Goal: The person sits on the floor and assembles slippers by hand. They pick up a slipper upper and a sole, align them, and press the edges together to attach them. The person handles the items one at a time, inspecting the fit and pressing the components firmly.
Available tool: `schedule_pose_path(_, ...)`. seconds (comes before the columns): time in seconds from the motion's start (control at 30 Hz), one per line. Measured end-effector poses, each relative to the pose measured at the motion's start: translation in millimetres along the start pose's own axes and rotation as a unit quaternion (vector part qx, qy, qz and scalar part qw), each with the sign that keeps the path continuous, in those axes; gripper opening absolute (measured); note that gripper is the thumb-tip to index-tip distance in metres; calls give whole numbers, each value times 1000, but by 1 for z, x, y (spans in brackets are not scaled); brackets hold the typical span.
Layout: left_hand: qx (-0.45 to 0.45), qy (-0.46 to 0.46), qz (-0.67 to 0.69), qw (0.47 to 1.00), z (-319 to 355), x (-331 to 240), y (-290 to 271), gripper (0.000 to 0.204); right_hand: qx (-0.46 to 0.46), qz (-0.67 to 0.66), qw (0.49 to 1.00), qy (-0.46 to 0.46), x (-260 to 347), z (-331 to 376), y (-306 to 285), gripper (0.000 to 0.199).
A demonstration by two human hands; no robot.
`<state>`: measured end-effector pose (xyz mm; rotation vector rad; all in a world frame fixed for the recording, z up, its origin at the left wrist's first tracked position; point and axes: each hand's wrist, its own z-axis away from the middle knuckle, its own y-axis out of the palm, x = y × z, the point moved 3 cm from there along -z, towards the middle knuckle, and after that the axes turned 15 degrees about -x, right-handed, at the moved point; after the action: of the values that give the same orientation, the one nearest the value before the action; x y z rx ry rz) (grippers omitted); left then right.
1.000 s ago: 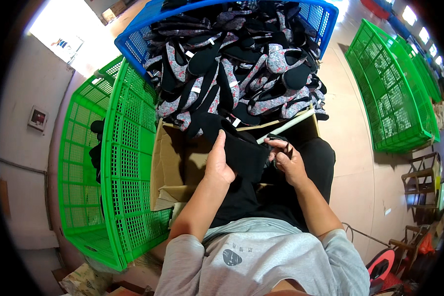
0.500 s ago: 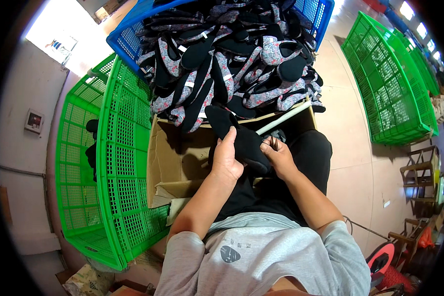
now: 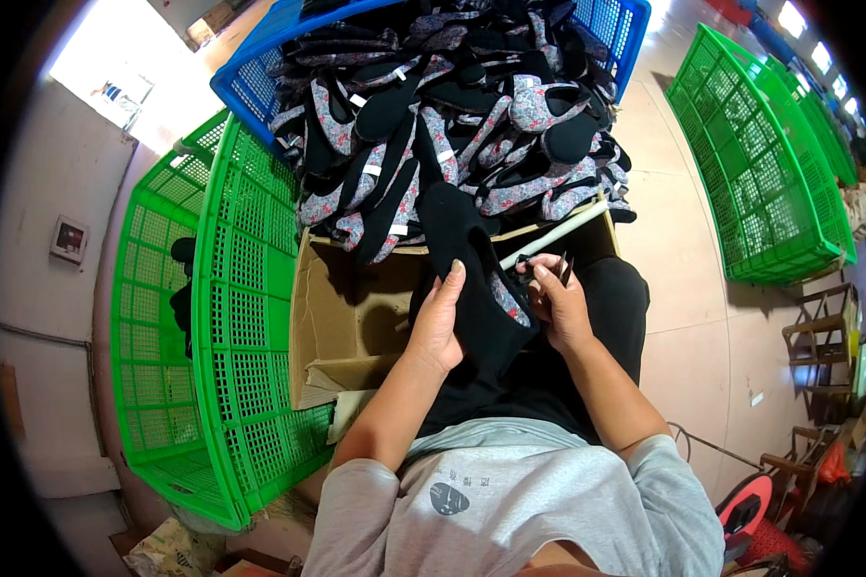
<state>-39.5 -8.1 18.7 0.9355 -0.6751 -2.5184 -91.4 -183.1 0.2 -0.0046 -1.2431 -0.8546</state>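
Note:
My left hand (image 3: 438, 329) is closed around the side of a black cloth shoe (image 3: 459, 245), thumb on top. The shoe lies lengthwise over my lap, its opening turned to the right and showing a flowered lining. Just right of its heel, my right hand (image 3: 560, 310) is closed on small dark thread snips (image 3: 568, 271), whose pointed blades stick up past the fingers. A small dark bit shows by the right fingertips, too small to name. Beyond the hands, a big heap of black shoes with flowered linings (image 3: 385, 106) spills toward me.
The heap fills a blue crate (image 3: 250, 62). A cardboard box (image 3: 322, 308) stands before me, with a pale rod (image 3: 558, 234) across its right side. Green crates stand at left (image 3: 221, 337) and right (image 3: 741, 163). A wooden stool (image 3: 820, 327) is at far right.
The shoe has turned in my left hand, so its opening and flowered lining now show. My right hand has shifted a little right, off the shoe, with the snips' blades now pointing up.

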Motion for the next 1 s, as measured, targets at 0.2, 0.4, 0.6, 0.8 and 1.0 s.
schedule_pose_path(0.2,23,82,-92,992,1,14,-3,67,41,81,996,-5,-8,0,6,41)
schedule_pose_path(0.4,52,127,-158,978,12,29,10,76,57,71,995,45,-17,2,8,37)
schedule_pose_path(0.6,45,162,-225,960,6,38,5,80,47,37,993,106,-8,2,7,34)
schedule_pose_path(0.8,76,193,-239,949,11,39,9,82,-19,10,998,56,-15,-3,-2,28)
schedule_pose_path(1.0,83,52,-236,967,29,56,-9,80,-80,-44,995,49,-8,-6,-5,24)
